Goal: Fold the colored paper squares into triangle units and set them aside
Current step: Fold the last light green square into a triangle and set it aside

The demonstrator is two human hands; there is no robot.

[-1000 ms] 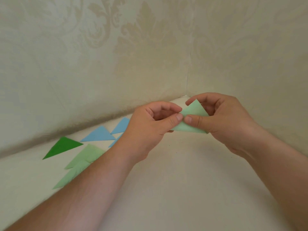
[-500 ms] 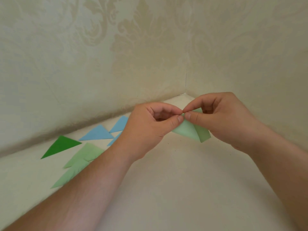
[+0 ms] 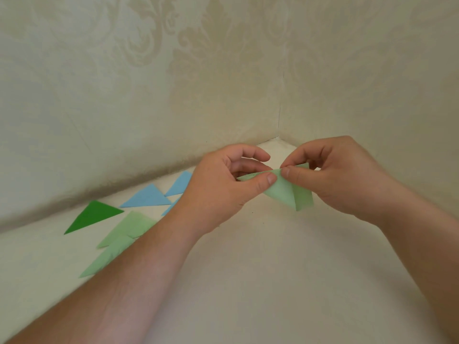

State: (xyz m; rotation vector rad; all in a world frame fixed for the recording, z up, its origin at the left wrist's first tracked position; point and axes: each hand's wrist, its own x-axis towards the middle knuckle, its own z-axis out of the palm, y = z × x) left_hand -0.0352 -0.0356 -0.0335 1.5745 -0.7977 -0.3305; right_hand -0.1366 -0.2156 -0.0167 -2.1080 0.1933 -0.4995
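While held above a pale tabletop (image 3: 273, 281), light green paper (image 3: 285, 192) partly folded, pinched from both sides near frame centre, toward 2 o'clock. Left hand (image 3: 223, 189) at its 9 o'clock side, thumb and curled fingers pinching the upper folded edge. Right hand (image 3: 347, 180) at its 3 o'clock side, thumb and index finger pinching the same upper edge, tips of both thumbs nearly touching. Lower flap of paper hanging down toward 5 o'clock, with 1 visible crease.

Set aside flat on the tabletop toward 9 o'clock, well apart from the held piece: 1 dark green triangle (image 3: 93, 216) farthest out; 2 light green triangles (image 3: 129, 228) overlapping just beside it toward 7 o'clock, partly hidden by the left forearm; blue triangles (image 3: 146, 197) toward 10 o'clock, at least 2, with another blue sliver partly hidden behind the left wrist.

Behind everything, cream patterned walls (image 3: 173, 83) meeting in a corner at 12 o'clock.
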